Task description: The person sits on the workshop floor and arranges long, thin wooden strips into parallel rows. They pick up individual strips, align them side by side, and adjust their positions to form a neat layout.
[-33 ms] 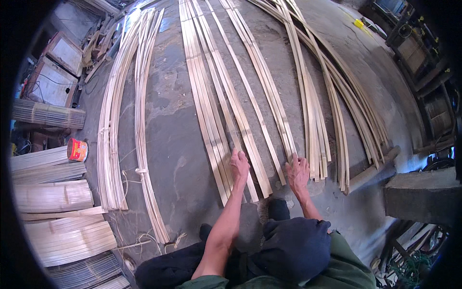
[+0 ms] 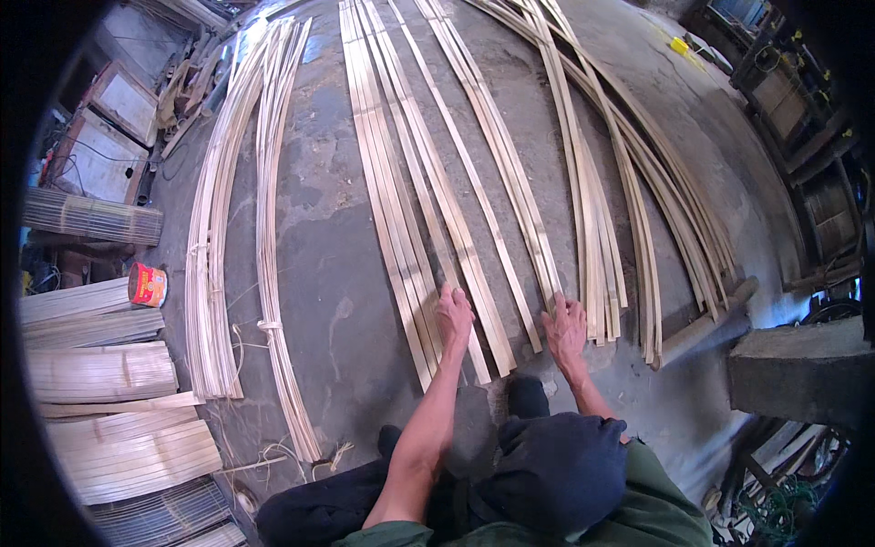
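Note:
Long, pale bamboo strips lie lengthwise on the grey floor in front of me. My left hand (image 2: pixel 455 315) is closed over the near part of a narrow bamboo strip (image 2: pixel 421 189), its fingers curled down. On its left lies a row of flat strips (image 2: pixel 381 189); a pair of strips (image 2: pixel 453 228) lies on its right. My right hand (image 2: pixel 566 328) closes its fingers on the near ends of a narrow group of bamboo strips (image 2: pixel 502 173). Between the hands lies a single strip (image 2: pixel 481 194). Both hands partly hide what they grip.
More strips (image 2: pixel 597 246) fan out at right, some resting on a round pole (image 2: pixel 697 330). Tied bundles (image 2: pixel 266 228) lie at left. Beyond them are stacked slat panels (image 2: pixel 132 456) and a red tin (image 2: pixel 148 284). A concrete block (image 2: pixel 797 369) stands at far right.

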A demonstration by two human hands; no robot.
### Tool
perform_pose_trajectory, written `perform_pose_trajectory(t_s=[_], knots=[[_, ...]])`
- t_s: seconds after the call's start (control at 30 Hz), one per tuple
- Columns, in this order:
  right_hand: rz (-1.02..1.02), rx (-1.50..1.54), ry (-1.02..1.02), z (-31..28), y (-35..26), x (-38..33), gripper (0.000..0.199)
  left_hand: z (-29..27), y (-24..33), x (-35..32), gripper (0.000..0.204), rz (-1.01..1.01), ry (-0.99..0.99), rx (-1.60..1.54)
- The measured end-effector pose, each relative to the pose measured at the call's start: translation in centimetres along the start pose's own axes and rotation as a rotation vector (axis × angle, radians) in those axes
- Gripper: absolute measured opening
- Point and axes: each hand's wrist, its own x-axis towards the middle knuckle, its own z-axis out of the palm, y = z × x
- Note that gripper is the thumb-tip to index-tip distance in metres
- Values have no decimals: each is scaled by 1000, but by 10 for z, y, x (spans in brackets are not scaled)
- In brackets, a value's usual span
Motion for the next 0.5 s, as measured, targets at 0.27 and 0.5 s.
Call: perform_pose_trajectory(t_s=[0.27,0.5], knots=[[-50,66,-78,-3,14,3,38,0,11,-9,22,30,-38,74],[445,797,-157,-4,15,0,31,6,7,3,20,47,-53,19]])
